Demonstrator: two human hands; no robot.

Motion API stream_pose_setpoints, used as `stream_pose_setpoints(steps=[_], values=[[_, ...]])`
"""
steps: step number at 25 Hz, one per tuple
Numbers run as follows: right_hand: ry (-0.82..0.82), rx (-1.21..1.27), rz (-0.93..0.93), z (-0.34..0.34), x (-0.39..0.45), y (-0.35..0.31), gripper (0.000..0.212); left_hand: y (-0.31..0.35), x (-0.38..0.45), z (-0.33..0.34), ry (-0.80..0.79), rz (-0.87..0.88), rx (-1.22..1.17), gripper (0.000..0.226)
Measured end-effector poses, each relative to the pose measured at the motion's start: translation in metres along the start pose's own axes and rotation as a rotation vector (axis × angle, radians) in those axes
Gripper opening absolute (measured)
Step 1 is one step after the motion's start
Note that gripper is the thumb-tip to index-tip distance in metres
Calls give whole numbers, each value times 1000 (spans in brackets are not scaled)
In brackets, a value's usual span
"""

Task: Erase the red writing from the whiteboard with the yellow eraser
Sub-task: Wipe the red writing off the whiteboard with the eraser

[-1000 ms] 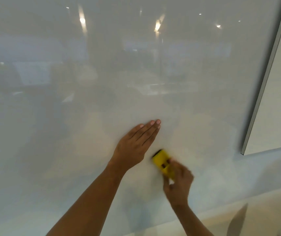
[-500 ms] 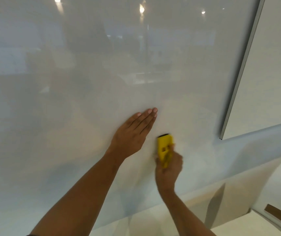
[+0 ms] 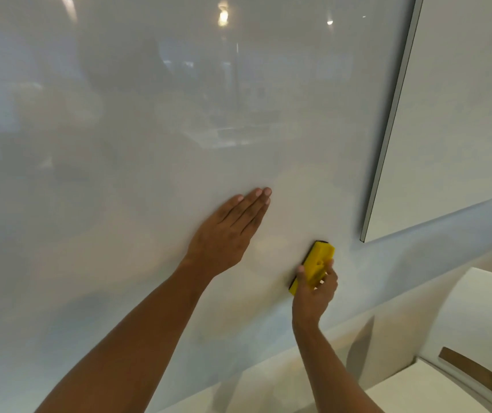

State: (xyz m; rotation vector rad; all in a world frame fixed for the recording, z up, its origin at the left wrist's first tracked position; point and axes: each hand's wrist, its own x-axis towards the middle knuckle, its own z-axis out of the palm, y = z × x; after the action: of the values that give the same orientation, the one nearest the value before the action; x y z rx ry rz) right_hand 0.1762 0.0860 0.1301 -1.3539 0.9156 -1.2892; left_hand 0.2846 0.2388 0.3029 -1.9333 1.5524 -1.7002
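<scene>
A glossy whiteboard (image 3: 149,138) fills most of the head view, and I see no red writing on it. My left hand (image 3: 229,231) lies flat against the board, palm down, fingers together and pointing up right. To its right and a little lower, my right hand (image 3: 316,290) grips the yellow eraser (image 3: 317,262), which is pressed to the board with its dark felt side against the surface and its long side tilted up right.
The board's grey metal edge (image 3: 390,126) runs down the right side, with a pale wall (image 3: 471,108) beyond it. A white ledge (image 3: 343,347) slopes along the bottom. At the lower right sits a white curved piece with a brown strip (image 3: 477,374).
My right hand has slid the eraser to the right and tilted it. The left hand stays flat on the board. The view has shifted, showing more of the lower right.
</scene>
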Motion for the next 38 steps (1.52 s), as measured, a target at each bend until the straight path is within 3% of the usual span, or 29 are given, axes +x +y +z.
stream_pose_setpoints(steps=[1,5,8,9,12,16,19,23,26,30,33,36,38], values=[[18,35,55,4,4,-7,74,1,0,0,-1,-5,-1,62],[-87,-121,-349,-7,10,-6,68,8,9,7,-13,10,-4,69],[19,-42,-77,-8,36,-5,80,18,23,13,-24,68,13,69],[11,-24,-98,-5,33,-13,78,22,27,15,-27,72,9,69],[-111,-126,-409,-13,36,-12,71,33,42,23,-39,85,16,72],[15,-56,-145,-11,52,-16,78,38,47,29,-8,90,-13,68],[-102,-159,-487,-10,38,-23,67,36,48,31,-2,119,23,66],[-10,-122,-243,-3,34,-27,65,36,49,28,-7,115,24,70],[-116,-253,-520,-11,26,-14,67,35,48,32,-7,140,41,68],[8,-177,-92,-20,45,-12,77,30,49,24,-10,179,-13,66],[-95,-248,-309,-18,26,-11,66,27,43,23,1,229,-21,73],[-2,-136,-42,-8,20,-20,70,14,34,15,-12,219,-2,70],[-61,-156,-158,1,-6,-29,70,4,20,11,-15,196,16,66]])
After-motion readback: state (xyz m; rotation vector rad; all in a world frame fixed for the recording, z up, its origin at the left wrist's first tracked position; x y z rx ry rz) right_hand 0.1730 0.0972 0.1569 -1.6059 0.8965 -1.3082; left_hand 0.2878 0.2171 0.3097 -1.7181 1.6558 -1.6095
